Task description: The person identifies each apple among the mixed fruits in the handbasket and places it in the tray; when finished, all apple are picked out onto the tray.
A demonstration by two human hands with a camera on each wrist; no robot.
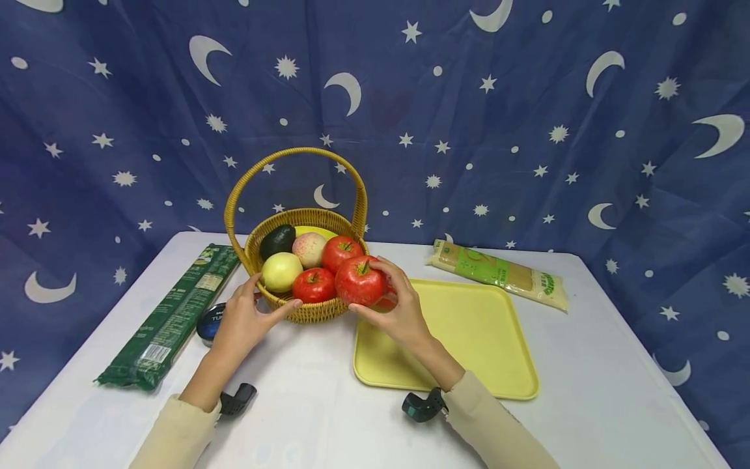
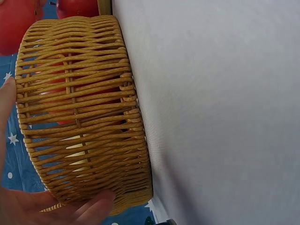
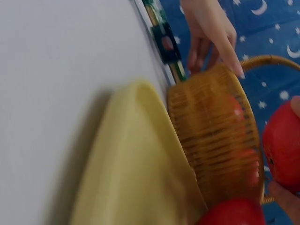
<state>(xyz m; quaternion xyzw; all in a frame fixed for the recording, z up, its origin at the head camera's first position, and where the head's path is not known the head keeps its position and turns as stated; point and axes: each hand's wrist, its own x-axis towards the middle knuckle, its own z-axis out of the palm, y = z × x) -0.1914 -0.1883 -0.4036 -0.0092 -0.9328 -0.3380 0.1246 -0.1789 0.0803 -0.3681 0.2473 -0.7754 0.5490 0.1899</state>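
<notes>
My right hand (image 1: 404, 309) holds a large red apple (image 1: 359, 281) between thumb and fingers, at the right front rim of the wicker basket (image 1: 310, 315). My left hand (image 1: 246, 319) grips the basket's left front side, thumb along the rim and fingers against the weave. Inside lie a dark avocado (image 1: 277, 241), a pinkish peach (image 1: 308, 249), a pale yellow-green fruit (image 1: 281, 271), two red apples, one behind (image 1: 341, 251) and one in front (image 1: 314, 285), and something yellow at the back. Another red fruit (image 3: 234, 214) shows over the tray, mostly hidden by my right hand in the head view.
A yellow tray (image 1: 469, 326) lies right of the basket. Behind it is a clear-and-green packet (image 1: 498, 273). At left lie a long green packet (image 1: 170, 319) and a dark blue tin (image 1: 209, 324), partly behind my left hand. A patterned blue curtain (image 1: 387, 163) hangs behind the table.
</notes>
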